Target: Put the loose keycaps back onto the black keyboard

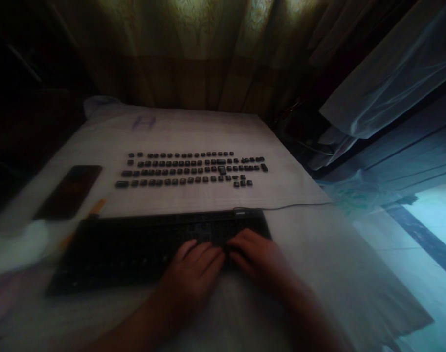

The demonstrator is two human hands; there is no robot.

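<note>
A black keyboard body (135,247) lies across the near part of a white cloth-covered table (307,254). Its keycaps (188,168) are off and set out in rows on the cloth beyond it. My left hand (193,274) rests palm down on the keyboard's right half, fingers together and pointing forward. My right hand (257,256) lies beside it on the keyboard's right end, fingers curled toward the left hand. The picture is dark and blurred, so I cannot make out anything pinched in the fingers.
A dark phone (71,190) lies at the left, with an orange pencil-like tool (94,210) by it. The keyboard's thin cable (296,206) runs right. Curtains (193,54) hang behind; the table's right edge drops to a pale floor (428,234).
</note>
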